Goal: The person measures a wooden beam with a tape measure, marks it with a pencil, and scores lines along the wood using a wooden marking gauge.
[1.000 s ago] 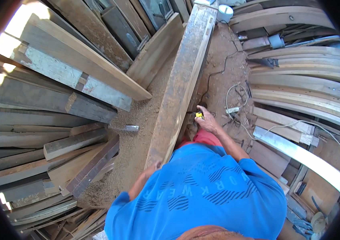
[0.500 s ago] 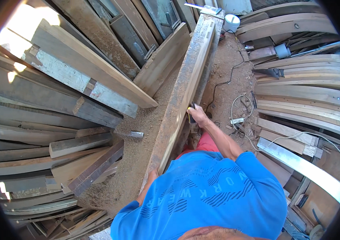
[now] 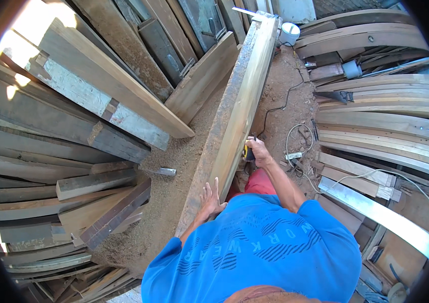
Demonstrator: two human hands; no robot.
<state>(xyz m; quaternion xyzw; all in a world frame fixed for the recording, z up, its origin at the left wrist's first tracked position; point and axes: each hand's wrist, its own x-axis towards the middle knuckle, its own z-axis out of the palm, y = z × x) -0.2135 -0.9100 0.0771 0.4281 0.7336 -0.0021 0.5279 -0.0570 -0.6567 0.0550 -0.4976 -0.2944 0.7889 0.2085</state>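
Observation:
A long pale wooden board [image 3: 239,101] lies lengthwise on a worn, dusty beam [image 3: 214,129], its broad face showing. By the near end, my left hand [image 3: 211,203] is open with its fingers spread, at the board's left edge over the beam. My right hand [image 3: 259,151] is closed around a black-and-yellow tool [image 3: 248,153] beside the board's right edge. The hand hides much of this tool, so its exact kind does not show. A dark cord [image 3: 287,96] runs over the ground toward it.
Stacked planks [image 3: 381,121] line the right side, with a handsaw [image 3: 335,95] on them. More timber [image 3: 98,182] fills the left. A white bucket [image 3: 289,34] stands by the beam's far end. A pale cable and power strip [image 3: 293,155] lie on the dusty ground.
The board has turned from its narrow edge to show its broad face. My left hand has moved forward and its fingers have spread. My right hand has shifted slightly right and nearer with the tool.

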